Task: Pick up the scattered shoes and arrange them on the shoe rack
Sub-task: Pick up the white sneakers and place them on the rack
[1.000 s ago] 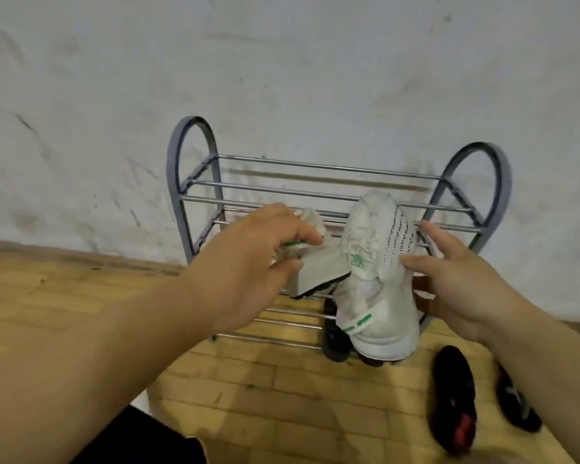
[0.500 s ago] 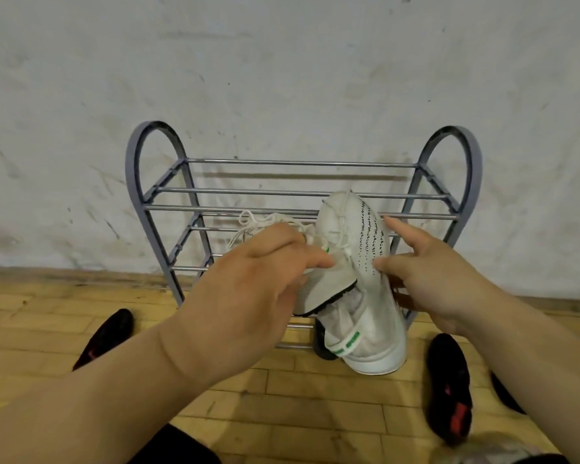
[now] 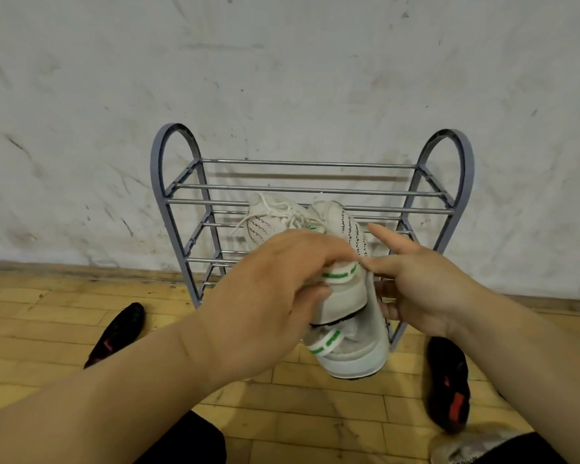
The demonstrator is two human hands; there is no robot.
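Note:
A grey metal shoe rack (image 3: pixel 310 189) stands against the white wall, its top bars bare. In front of it I hold two white sneakers with green heel tabs. My left hand (image 3: pixel 272 289) grips the heel of the left white sneaker (image 3: pixel 275 217), whose toe points toward the rack. My right hand (image 3: pixel 416 286) holds the side of the right white sneaker (image 3: pixel 352 343), which hangs heel down, index finger stretched out. The two shoes overlap between my hands.
A black shoe with red marking (image 3: pixel 118 333) lies on the wooden floor left of the rack. Another black and red shoe (image 3: pixel 449 380) lies at the right. A grey shoe (image 3: pixel 469 447) shows at the bottom right edge.
The left sneaker has turned so its toe and laces now point up toward the rack. Both hands came closer together, and the view shifted so the left black shoe is visible.

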